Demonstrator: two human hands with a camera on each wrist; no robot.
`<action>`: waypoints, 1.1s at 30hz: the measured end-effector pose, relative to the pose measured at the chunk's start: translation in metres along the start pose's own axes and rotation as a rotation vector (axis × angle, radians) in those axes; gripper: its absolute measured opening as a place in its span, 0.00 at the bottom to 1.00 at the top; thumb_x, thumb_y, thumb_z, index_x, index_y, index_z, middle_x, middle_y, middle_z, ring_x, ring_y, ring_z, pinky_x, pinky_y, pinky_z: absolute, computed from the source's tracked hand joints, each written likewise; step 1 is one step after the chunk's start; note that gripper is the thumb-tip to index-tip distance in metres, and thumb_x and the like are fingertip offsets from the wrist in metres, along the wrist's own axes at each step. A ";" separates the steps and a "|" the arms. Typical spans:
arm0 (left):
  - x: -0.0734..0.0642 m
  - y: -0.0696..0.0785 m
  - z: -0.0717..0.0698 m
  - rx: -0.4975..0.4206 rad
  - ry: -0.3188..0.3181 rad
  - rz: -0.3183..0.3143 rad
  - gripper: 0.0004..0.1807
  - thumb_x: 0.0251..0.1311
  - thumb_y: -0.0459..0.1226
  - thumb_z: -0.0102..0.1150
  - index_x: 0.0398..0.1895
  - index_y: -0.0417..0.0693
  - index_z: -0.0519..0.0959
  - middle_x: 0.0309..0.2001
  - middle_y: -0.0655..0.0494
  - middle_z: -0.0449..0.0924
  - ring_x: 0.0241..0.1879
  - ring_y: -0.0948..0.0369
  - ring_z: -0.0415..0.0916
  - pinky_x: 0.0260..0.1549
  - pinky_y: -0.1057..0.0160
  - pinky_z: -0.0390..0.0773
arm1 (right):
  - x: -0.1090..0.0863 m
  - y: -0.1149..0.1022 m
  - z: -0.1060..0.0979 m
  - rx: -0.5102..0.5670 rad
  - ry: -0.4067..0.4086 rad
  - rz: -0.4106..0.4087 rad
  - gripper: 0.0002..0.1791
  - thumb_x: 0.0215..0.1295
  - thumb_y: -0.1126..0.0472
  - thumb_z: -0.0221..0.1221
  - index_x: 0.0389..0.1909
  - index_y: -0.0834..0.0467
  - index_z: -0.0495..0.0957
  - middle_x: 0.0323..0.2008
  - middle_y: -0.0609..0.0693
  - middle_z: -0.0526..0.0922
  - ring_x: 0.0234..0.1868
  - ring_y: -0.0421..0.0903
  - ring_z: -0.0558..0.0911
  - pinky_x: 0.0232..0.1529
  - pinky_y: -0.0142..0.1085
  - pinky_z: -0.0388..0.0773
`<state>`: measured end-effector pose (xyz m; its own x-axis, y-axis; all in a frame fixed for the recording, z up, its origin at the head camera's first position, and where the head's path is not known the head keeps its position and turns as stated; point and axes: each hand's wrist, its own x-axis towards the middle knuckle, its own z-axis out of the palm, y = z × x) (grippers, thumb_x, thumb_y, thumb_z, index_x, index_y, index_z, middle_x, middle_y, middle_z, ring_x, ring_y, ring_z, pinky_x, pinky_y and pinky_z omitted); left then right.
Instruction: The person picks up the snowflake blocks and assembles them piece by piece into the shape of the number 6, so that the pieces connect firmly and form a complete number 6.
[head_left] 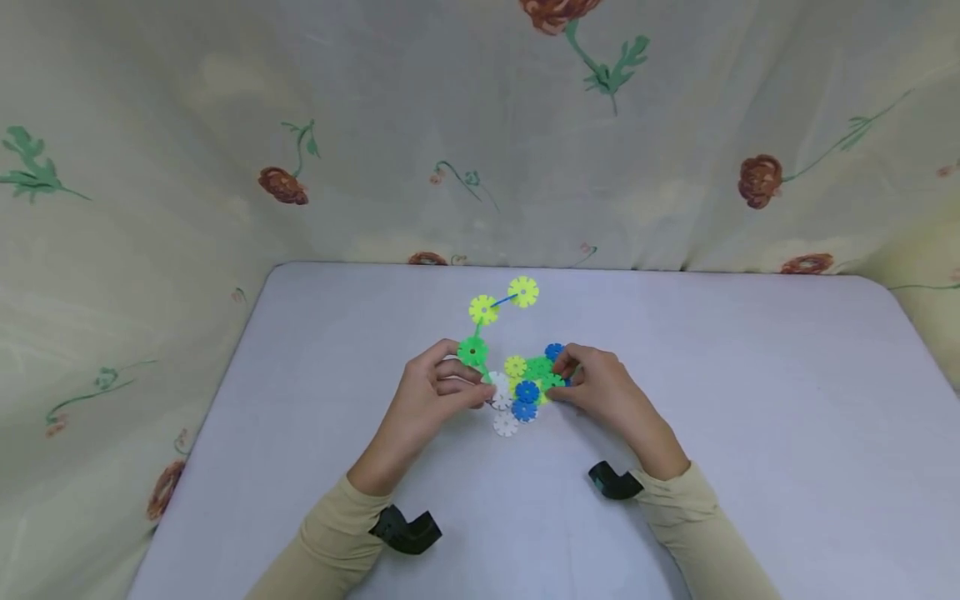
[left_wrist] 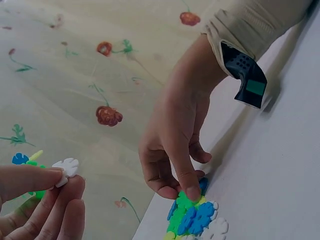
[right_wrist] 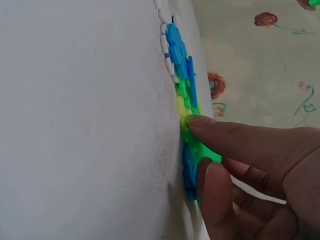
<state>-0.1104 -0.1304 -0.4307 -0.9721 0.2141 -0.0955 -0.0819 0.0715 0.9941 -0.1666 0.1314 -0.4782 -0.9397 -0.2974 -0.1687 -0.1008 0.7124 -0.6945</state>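
Observation:
My left hand [head_left: 431, 390] grips the near end of a chain of notched plastic snowflake discs, raised over the table. In the left wrist view, its thumb and fingers pinch a white disc [left_wrist: 67, 167] at that end. Beyond it the chain runs through a green disc [head_left: 472, 351] and a yellow disc [head_left: 483, 310], then an edge-on blue disc [head_left: 504, 300], to another yellow disc [head_left: 523, 292] at the tip. My right hand [head_left: 603, 387] reaches into the pile of loose discs, pinching a green disc [right_wrist: 209, 152] between thumb and fingers.
Loose blue discs [head_left: 527, 392], a white disc [head_left: 506, 424] and a yellow disc [head_left: 515, 366] lie in the pile between the hands on the white table [head_left: 720, 400]. A flowered curtain [head_left: 375, 150] hangs behind. Each sleeve cuff carries a black wrist device [head_left: 408, 532].

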 end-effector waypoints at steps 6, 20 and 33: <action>-0.001 0.001 0.000 -0.009 0.011 -0.004 0.21 0.59 0.30 0.72 0.53 0.43 0.75 0.39 0.47 0.88 0.38 0.52 0.90 0.43 0.61 0.88 | -0.007 -0.001 -0.005 0.131 0.039 -0.073 0.09 0.64 0.65 0.70 0.43 0.62 0.83 0.33 0.54 0.88 0.27 0.44 0.84 0.27 0.34 0.84; 0.001 0.001 0.000 -0.070 0.024 0.010 0.23 0.60 0.30 0.72 0.56 0.38 0.74 0.37 0.49 0.89 0.38 0.48 0.90 0.43 0.58 0.90 | -0.035 -0.037 -0.008 0.451 0.104 -0.299 0.07 0.62 0.65 0.72 0.39 0.58 0.86 0.37 0.55 0.90 0.38 0.42 0.90 0.38 0.34 0.89; 0.001 0.001 0.000 -0.086 0.030 -0.005 0.20 0.59 0.30 0.72 0.52 0.41 0.74 0.35 0.52 0.88 0.41 0.39 0.89 0.43 0.56 0.90 | -0.037 -0.044 0.005 0.345 0.230 -0.564 0.11 0.58 0.73 0.72 0.39 0.57 0.88 0.38 0.53 0.92 0.39 0.35 0.89 0.35 0.31 0.87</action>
<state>-0.1117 -0.1298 -0.4301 -0.9778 0.1841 -0.1000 -0.1039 -0.0116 0.9945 -0.1254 0.1078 -0.4453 -0.8237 -0.3930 0.4087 -0.5198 0.2353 -0.8213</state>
